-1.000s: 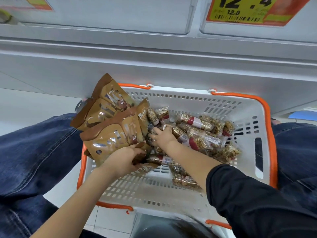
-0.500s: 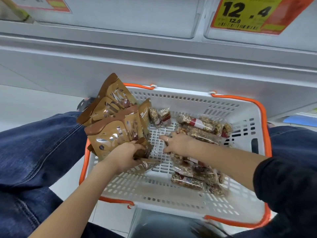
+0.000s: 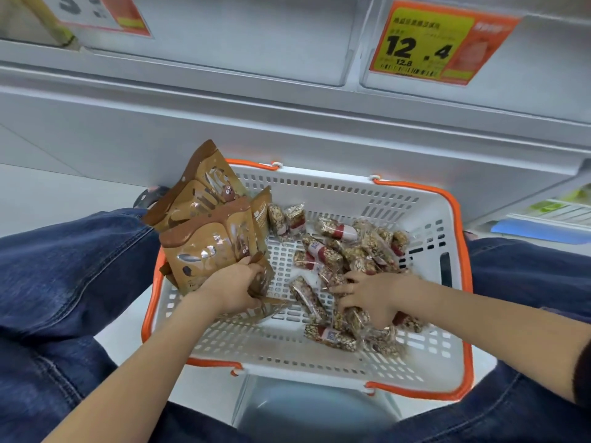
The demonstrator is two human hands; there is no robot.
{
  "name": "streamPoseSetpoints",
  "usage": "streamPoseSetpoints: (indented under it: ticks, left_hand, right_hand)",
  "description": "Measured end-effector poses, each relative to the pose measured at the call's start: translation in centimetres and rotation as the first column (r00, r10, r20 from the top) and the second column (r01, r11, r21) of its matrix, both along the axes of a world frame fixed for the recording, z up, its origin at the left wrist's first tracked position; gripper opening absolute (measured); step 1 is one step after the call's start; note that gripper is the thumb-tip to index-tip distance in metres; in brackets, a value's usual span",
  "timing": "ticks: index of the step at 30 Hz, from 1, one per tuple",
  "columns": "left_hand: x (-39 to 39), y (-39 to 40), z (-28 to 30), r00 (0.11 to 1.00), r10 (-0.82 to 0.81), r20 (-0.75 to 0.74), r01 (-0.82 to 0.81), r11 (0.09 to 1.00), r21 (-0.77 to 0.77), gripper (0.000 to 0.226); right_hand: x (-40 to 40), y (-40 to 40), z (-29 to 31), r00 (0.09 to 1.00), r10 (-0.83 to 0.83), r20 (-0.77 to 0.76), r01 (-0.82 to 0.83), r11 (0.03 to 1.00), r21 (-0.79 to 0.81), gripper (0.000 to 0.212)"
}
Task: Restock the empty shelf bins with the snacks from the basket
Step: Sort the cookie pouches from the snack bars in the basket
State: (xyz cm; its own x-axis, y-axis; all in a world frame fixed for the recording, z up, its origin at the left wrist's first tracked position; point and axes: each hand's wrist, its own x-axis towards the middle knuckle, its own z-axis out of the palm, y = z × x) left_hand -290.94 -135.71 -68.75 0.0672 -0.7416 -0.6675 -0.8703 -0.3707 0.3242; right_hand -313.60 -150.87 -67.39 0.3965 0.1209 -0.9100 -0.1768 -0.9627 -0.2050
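Pouches: brown snack pouches (image 3: pixel 204 238) stand fanned at the left of the basket (image 3: pixel 428 219), centre frame; they look light, crinkly and slippery, best pinched at the lower edges.
Bars: clear-wrapped nut bars (image 3: pixel 323 254) lie loose, centre-right; probably light and brittle.
Left hand: left hand (image 3: pixel 233 289) grips the pouches' bottoms, fingers curled.
Right hand: right hand (image 3: pixel 374 295) curls palm-down over several bars, gathering them.

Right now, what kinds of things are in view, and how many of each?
Baskets: 1
Price tags: 2, one yellow-and-orange, one at the upper left
Brown pouches: at least 4, overlapping
Clear-wrapped nut bars: too heaped to count
Hands: 2, left hand, right hand
Total: 5 kinds
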Motion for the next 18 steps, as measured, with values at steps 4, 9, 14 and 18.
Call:
streamPoseSetpoints:
  ticks: [4,9,14,18]
  left_hand:
    - [-0.2,-0.1,0.0,1.000,-0.001,0.018,0.002,0.999,-0.051,0.082]
    - [-0.4,-0.8,-0.4,0.998,-0.001,0.057,0.010,0.987,-0.160,0.085]
    - [-0.3,-0.9,-0.5,0.998,0.055,0.029,-0.048,0.981,-0.190,0.082]
    - [-0.3,-0.8,-1.0,0.995,0.100,0.011,-0.094,0.964,-0.248,0.074]
  right_hand:
    - [2.9,-1.1,1.5,0.962,-0.272,-0.005,0.271,0.959,0.085,0.057]
    - [8.3,-3.4,-0.3,0.717,-0.312,0.624,0.397,0.918,0.003,0.044]
    - [13.6,-4.7,-4.6,0.663,-0.361,0.655,0.485,0.875,-0.008,0.076]
    - [14.4,-3.6,-7.0,0.652,-0.429,0.625,0.547,0.837,0.005,0.083]
